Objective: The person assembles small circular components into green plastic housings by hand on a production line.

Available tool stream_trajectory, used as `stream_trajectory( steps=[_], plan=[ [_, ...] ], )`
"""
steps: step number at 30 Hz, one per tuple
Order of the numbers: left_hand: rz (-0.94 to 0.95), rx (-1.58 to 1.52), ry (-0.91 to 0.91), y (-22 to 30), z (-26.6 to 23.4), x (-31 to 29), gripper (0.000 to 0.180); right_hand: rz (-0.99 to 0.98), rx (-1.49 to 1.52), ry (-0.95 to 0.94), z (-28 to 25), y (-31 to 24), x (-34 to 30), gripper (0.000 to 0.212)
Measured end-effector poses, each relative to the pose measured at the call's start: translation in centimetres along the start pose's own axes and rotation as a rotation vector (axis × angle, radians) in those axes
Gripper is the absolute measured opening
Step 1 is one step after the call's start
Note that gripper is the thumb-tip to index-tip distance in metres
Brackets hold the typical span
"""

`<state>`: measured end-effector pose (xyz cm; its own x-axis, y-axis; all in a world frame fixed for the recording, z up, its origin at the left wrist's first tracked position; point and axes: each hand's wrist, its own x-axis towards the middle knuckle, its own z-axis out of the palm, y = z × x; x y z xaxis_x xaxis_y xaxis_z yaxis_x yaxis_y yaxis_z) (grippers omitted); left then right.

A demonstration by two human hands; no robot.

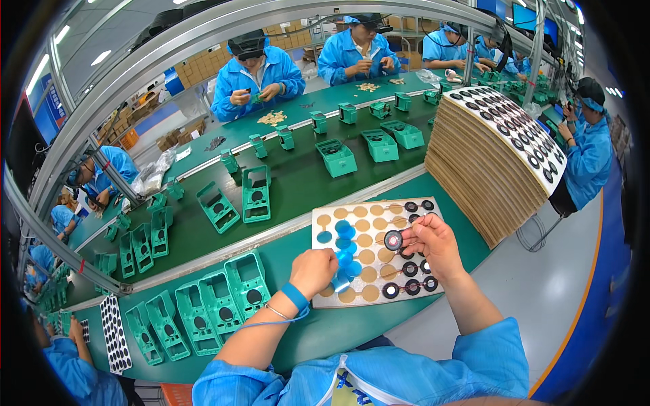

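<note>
My right hand [433,245] pinches a small round black speaker [393,239] by its edge, tilted above a pale board [318,254]. Thin reddish wires trail near it. Curled into a loose fist over the board's left part, my left hand [313,272] grips overlapping blue film discs [346,252]; its fingertips are partly hidden. A blue band and a cord circle that wrist. Rows of round tan spots [365,240] cover the board's middle. More black speakers [410,268] sit in its right-hand columns, some hidden behind my right hand.
A tall stack of cardboard sheets [467,169], topped with black speakers, stands to the right. Green plastic housings [247,277] line the bench at left. Beyond a metal rail, a green belt [298,183] carries more housings. Several co-workers in blue [257,74] sit opposite.
</note>
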<state>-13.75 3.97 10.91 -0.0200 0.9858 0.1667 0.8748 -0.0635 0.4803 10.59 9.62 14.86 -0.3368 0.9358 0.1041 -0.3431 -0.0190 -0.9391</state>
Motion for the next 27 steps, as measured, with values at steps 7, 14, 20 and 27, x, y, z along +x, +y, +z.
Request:
stream_trajectory(
  steps=[7, 14, 20, 27],
  plan=[
    [0.139, 0.312, -0.066, 0.5, -2.0, 1.3, 0.025, 0.001, -0.071, -0.052, 1.2, 0.2, 0.1, 0.008],
    [0.326, 0.175, 0.262, 0.5, -1.7, 1.9, 0.012, 0.003, -0.126, -0.101, 2.7, 0.4, 0.3, 0.009],
    [0.294, 0.230, 0.150, -0.5, -1.9, 2.9, 0.018, -0.024, -0.138, -0.125, 3.1, 0.4, 0.8, 0.009],
    [0.306, -0.537, 0.036, 3.9, -3.3, 2.0, 0.045, 0.017, -0.188, -0.150, 3.6, 0.4, 1.8, 0.010]
  ],
)
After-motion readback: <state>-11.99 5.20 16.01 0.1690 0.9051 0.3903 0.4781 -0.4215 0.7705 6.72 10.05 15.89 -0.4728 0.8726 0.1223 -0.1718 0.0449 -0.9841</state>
